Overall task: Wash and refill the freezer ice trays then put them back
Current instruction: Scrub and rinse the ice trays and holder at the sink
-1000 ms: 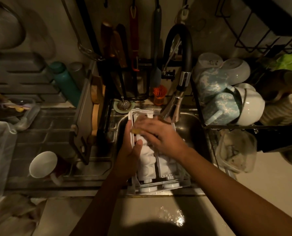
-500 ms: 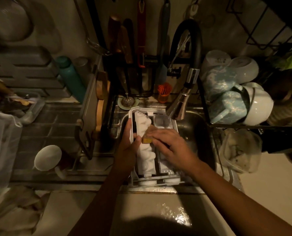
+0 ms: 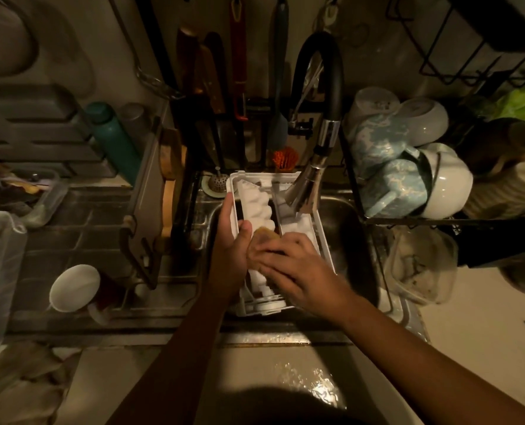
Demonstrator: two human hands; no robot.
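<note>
Gripping ice tray [image 3: 256,204], pressing sponge [image 3: 266,233]

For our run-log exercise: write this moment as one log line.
step: washing | left hand: holds tray rim | right hand: presses sponge on tray | place: over sink | tap: flow unclear

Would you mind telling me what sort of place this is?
Likely a home kitchen: a steel sink under a black gooseneck tap, and a wire rack of washed bowls and mugs.

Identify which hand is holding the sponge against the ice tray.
The right hand presses the yellowish sponge onto the white ice tray; the left hand only grips the tray's left edge.
</note>
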